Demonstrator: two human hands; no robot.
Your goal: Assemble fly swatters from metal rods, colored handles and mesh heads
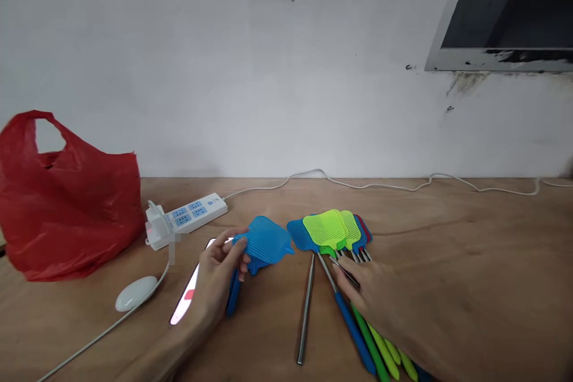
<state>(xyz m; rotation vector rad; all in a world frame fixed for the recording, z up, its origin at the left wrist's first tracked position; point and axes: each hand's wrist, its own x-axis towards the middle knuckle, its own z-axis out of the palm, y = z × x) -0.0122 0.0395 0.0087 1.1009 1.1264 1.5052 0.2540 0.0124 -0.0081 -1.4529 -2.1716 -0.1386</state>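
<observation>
My left hand (217, 271) pinches the edge of a blue perforated fly swatter head (267, 243) between thumb and fingers. Below it, a second blue head shows in part, and a blue handle (233, 292) lies beside my hand. In my right hand (373, 286), the fingers close around a thin metal rod (348, 273), whose tip points up and left. Just under this hand lies a fanned pile of fly swatters with yellow-green heads (326, 230), blue ones and a red one; their handles run toward me. Between my hands, a loose metal rod (306, 310) rests on the table.
A red plastic bag (71, 203) stands at the left. Near it are a white power strip (190, 219) with a plug in it, a white oval device (135, 293) on a cord, and a lit phone (185, 298). A white cable (376, 185) runs along the wall.
</observation>
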